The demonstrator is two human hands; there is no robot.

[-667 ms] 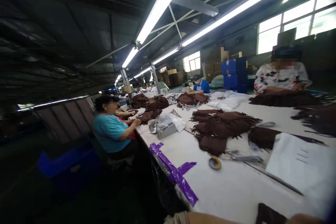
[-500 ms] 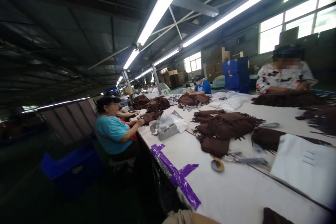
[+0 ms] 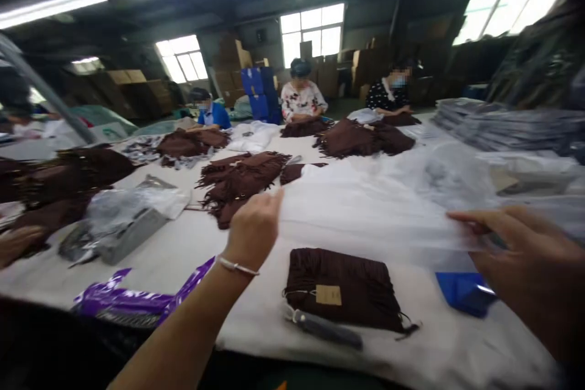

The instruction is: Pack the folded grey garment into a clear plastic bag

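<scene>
Here — two hands (left (image 3: 253,225), right (image 3: 525,256)) grip one clear bag (image 3: 365,213).

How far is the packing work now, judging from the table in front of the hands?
Done: one brown fringed piece lies folded flat with a paper tag on it.
In hand: the left hand and right hand hold a clear plastic bag stretched between them, above that piece.
Left: the folded piece is not in the bag, and unfolded brown piles lie further back on the table.
</scene>
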